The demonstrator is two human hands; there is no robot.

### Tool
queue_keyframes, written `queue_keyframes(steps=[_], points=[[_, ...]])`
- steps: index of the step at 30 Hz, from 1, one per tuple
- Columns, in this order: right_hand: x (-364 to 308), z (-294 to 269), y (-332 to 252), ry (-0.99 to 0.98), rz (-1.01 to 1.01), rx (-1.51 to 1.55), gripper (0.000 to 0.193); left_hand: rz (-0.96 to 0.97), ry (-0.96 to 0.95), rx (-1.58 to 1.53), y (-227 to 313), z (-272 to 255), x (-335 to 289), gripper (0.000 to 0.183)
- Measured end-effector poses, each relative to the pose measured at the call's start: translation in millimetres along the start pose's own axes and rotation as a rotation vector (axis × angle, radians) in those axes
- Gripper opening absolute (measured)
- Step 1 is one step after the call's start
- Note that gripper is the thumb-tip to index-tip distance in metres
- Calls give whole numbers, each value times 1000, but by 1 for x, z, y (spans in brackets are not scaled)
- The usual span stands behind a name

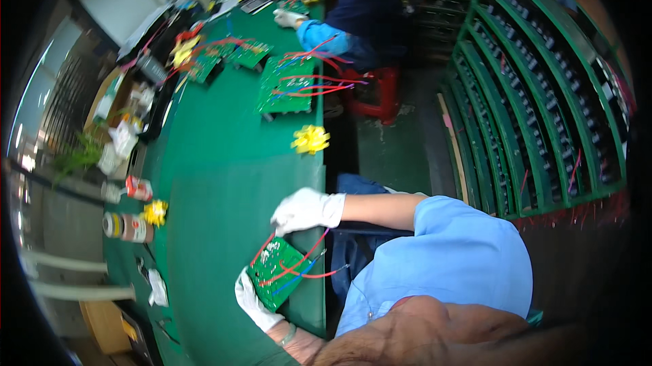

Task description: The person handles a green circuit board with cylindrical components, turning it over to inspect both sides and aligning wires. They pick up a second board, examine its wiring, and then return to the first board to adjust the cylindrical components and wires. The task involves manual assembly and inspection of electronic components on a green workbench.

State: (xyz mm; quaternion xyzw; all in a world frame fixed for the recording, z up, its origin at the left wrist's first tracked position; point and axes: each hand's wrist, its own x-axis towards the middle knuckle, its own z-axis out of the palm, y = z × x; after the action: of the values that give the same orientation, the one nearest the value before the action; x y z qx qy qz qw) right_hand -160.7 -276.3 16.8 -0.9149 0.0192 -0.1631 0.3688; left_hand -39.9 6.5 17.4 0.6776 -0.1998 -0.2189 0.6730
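A green circuit board (277,264) with red and blue wires sits tilted at the near edge of the green mat. Along its lower left edge, my left hand (252,301), in a white glove, grips the board. My right hand (305,211), gloved too and slightly blurred, is at the board's far corner. Its fingertips are pinched together at the top of a red wire (260,252) rising from the board; the exact grip is partly hidden. Other red wires and a blue one trail off the board's right side.
Further along the bench (204,135) lie more wired circuit boards (288,87) and a yellow wire bundle (310,139). Jars (129,227) and another yellow bundle (155,212) stand left. A co-worker's gloved hand (288,20) is at the far end. Green racks (536,94) stand right, near a red stool (380,94).
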Motion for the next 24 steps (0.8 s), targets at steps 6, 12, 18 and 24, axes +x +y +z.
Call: queue_keyframes(steps=[6,12,18,24], points=[[-4,-37,-30,217,142,140,27,13,149,205,34,16,-4,30],[-28,-36,-80,-24,-128,-34,28,-257,138,-160,7,0,-3,32],[-38,-29,-86,-168,-114,1,23,-341,139,-285,3,3,-2,34],[-50,-22,-88,-429,-89,212,13,-316,143,-339,5,5,0,32]])
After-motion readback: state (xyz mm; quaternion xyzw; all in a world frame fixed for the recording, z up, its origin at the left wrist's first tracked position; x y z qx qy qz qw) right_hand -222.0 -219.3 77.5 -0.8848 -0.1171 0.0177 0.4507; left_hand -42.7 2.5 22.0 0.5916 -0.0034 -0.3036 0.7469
